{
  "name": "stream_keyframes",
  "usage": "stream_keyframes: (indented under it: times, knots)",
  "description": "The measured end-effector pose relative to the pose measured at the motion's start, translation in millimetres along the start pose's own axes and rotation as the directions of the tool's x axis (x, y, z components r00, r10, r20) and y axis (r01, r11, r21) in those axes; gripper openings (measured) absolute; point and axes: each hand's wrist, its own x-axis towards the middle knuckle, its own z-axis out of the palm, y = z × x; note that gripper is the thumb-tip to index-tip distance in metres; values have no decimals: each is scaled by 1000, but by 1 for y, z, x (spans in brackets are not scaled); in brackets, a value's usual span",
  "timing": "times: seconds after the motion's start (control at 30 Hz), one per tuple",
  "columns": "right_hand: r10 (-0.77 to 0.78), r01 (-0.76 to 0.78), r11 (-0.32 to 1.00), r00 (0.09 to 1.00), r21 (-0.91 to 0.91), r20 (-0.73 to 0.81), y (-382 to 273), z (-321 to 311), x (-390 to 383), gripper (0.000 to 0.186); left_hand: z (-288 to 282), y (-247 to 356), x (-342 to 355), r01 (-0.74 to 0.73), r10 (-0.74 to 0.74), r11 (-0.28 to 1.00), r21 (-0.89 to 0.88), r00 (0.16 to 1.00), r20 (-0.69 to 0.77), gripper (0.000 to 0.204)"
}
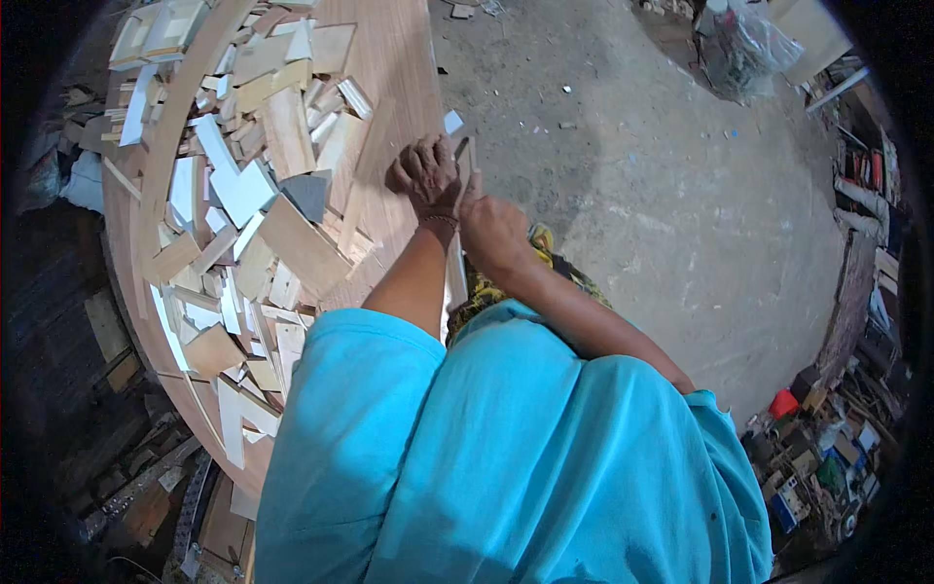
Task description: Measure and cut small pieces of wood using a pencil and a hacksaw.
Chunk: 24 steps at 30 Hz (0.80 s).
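Note:
My left hand [428, 177] is at the right edge of a wooden table [389, 73], knuckles up and fingers curled. Whatever lies under those fingers is hidden. Just below and to its right, my right hand [496, 232] is closed, its thumb pointing away from me. A narrow wooden-looking piece [468, 156] with a dark face sticks up past that thumb, beside the table edge. Most of the piece is covered by my hands. Left of my left hand, a long thin wood strip [368, 170] lies on the table.
Wood offcuts [287, 131], brown and white, are heaped over the table's left part. A long curved-looking board [170, 165] runs along its far side. Concrete floor [662, 224] stretches to the right. A clear plastic bag [744, 54] stands at the far right, and piled scrap [827, 457] lies lower right.

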Motion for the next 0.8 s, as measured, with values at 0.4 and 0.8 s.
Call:
stream_keyframes:
  times: [0.4, 0.8]
  knots:
    - [-24, 35, 988, 997, 151, -76, 12, -4, 10, 38, 4, -5, 7, 23, -21, 999, 33, 998, -64, 32]
    - [-42, 49, 997, 993, 55, -110, 10, -5, 23, 38, 1, 4, 19, 139, -137, 983, 117, 990, -29, 37]
